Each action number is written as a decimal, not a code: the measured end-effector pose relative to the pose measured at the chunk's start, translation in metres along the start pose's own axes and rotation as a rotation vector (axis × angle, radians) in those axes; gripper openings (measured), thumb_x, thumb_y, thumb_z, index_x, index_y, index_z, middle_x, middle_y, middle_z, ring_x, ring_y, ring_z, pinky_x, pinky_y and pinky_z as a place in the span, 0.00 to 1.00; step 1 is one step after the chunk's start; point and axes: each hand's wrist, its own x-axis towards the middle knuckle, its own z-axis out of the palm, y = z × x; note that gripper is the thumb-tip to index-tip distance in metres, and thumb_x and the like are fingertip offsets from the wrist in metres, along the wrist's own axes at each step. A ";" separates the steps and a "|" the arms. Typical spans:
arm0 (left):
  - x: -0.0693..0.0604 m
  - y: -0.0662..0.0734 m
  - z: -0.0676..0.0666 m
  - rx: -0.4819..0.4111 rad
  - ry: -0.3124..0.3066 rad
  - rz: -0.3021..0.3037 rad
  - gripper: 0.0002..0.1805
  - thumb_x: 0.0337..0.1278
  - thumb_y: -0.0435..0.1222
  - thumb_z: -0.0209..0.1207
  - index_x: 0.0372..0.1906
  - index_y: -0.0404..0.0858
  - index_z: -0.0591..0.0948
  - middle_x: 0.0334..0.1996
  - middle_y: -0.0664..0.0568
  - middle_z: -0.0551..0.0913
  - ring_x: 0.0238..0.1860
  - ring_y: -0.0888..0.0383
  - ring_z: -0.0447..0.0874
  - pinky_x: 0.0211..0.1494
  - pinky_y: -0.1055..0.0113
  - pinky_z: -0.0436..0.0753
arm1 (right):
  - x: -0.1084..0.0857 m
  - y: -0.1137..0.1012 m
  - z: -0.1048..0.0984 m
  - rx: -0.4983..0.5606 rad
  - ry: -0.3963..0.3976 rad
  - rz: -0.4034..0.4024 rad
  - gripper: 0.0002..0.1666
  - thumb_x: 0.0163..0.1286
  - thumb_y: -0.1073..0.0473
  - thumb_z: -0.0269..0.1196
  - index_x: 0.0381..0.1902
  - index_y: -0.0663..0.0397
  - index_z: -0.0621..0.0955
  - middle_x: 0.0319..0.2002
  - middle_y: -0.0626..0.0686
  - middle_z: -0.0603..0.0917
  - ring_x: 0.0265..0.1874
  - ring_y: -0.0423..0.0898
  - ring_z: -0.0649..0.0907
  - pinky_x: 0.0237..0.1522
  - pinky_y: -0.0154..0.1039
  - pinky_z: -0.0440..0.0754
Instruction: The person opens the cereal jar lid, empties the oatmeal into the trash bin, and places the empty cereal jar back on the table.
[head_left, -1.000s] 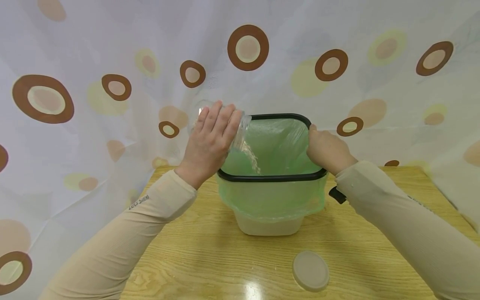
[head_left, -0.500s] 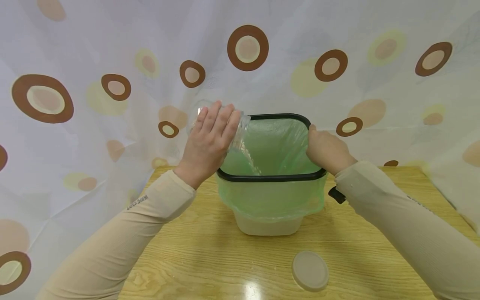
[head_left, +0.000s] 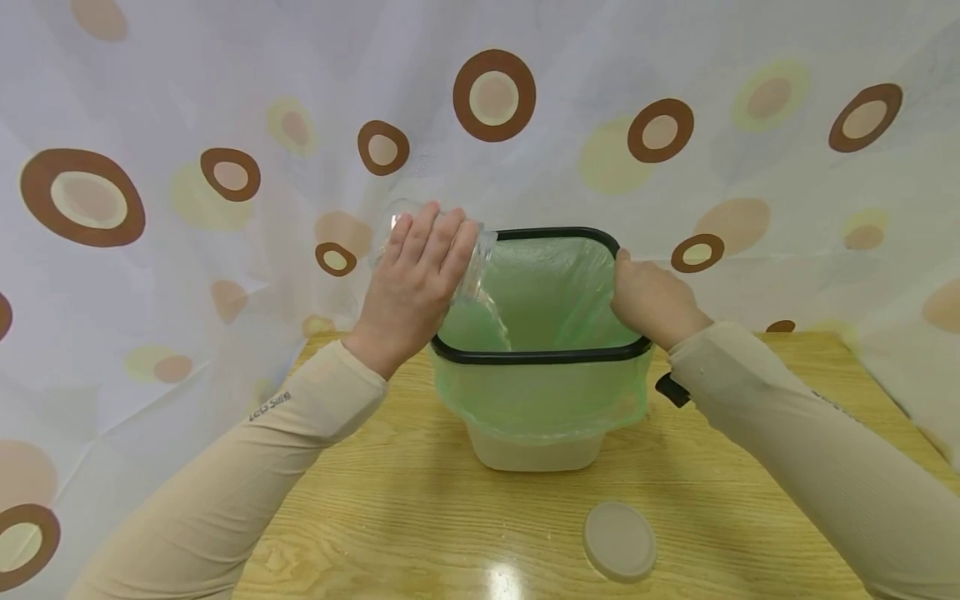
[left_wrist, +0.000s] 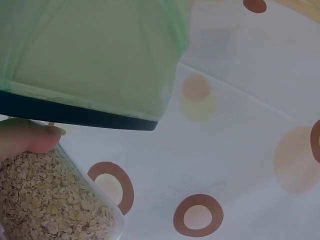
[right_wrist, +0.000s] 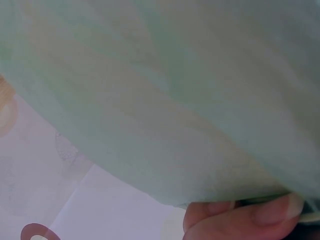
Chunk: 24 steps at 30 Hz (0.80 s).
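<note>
My left hand (head_left: 416,287) grips a clear jar (head_left: 482,258) tilted with its mouth over the left side of a trash bin (head_left: 536,454). Rolled oats (left_wrist: 55,200) fill part of the jar in the left wrist view, and a thin stream of flakes (head_left: 495,317) falls from its mouth into the bin. A green plastic bag (head_left: 543,400) lines the bin, held down by a black rim frame (head_left: 547,357) and folded over the outside. At the right side, my right hand (head_left: 656,302) grips the rim; the right wrist view shows its fingers (right_wrist: 250,220) there, partly under the bag.
A round beige lid (head_left: 619,541) lies flat on the wooden table (head_left: 420,517) in front of the bin. A white sheet with brown circles (head_left: 547,50) hangs behind and along the sides. A black strap end (head_left: 672,389) shows beneath the right wrist.
Oats keep falling from the jar, and the stream has become thinner. The left hand and jar have shifted very slightly left; the right hand stays on the rim.
</note>
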 end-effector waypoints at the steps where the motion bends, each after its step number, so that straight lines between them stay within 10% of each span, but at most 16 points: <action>1: 0.000 0.000 0.000 0.003 -0.001 0.001 0.22 0.61 0.25 0.54 0.60 0.32 0.68 0.57 0.40 0.73 0.61 0.40 0.69 0.66 0.50 0.65 | 0.000 0.000 0.000 -0.001 0.001 -0.001 0.34 0.70 0.72 0.43 0.70 0.80 0.49 0.11 0.53 0.68 0.09 0.41 0.59 0.14 0.33 0.58; 24: -0.001 -0.003 0.004 0.022 0.030 0.042 0.22 0.58 0.22 0.53 0.59 0.31 0.69 0.56 0.39 0.74 0.59 0.40 0.70 0.63 0.50 0.68 | 0.000 0.000 0.000 -0.006 0.009 -0.001 0.34 0.70 0.71 0.44 0.70 0.80 0.50 0.11 0.54 0.69 0.08 0.41 0.60 0.14 0.34 0.58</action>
